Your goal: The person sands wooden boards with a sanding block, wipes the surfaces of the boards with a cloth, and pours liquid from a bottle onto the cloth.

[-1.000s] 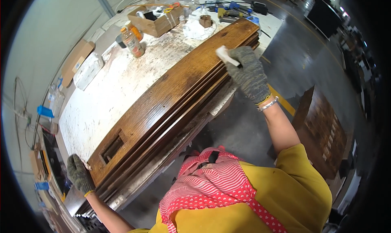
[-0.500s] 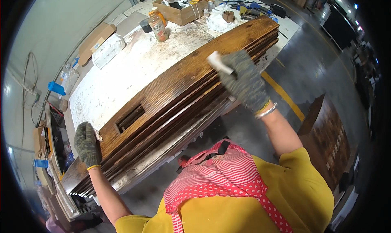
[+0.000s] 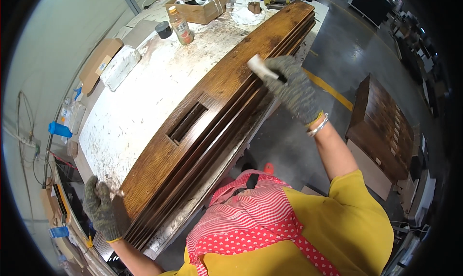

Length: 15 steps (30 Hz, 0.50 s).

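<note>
A long, curved brown wooden panel (image 3: 159, 158) with a rectangular slot lies on top of a stack of similar boards along the table edge. My right hand (image 3: 294, 90), in a camouflage glove, is closed round a white pad (image 3: 261, 67) with a dark part by the fingers. It is at the panel's near long edge, toward the far end; contact is unclear. My left hand (image 3: 100, 208), gloved alike, is at the panel's near left end. Its bent fingers seem closed on a crumpled pale rag (image 3: 116, 192), partly hidden.
The stained white table (image 3: 120, 136) carries a bottle (image 3: 181, 27), a black roll (image 3: 164, 30), a wooden box (image 3: 200, 13) of odds and ends, and a white wrapped block (image 3: 120, 67). On the floor at right stands a dark wooden piece (image 3: 378, 117).
My view has shifted, so the panel now appears steeper and the table items sit further up and left. Both hands stay near the same parts of the panel, with their grips looking alike.
</note>
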Tool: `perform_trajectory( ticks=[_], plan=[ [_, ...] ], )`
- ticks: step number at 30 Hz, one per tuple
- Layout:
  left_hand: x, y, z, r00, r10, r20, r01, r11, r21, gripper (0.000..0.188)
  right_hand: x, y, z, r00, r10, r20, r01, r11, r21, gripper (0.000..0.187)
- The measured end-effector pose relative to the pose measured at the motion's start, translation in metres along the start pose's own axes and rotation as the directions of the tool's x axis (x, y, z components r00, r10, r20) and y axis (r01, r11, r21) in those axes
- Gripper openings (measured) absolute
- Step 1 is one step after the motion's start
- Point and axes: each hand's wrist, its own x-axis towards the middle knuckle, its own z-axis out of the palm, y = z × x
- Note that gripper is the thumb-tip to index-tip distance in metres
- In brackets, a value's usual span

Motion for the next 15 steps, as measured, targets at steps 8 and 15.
perform_trajectory(
  ticks=[8,15],
  plan=[
    [-0.024,-0.027,-0.003,0.999,-0.011,-0.035,0.019,0.969,0.248,0.034,-0.048,-0.078,0.048,0.859,-0.478,0.184,0.501,0.859,-0.105,0.039],
    [-0.026,-0.057,-0.007,0.994,-0.021,-0.11,0.052,0.957,0.287,0.034,0.004,-0.029,0.008,0.978,-0.095,0.187,0.097,0.995,-0.003,0.028]
  ],
)
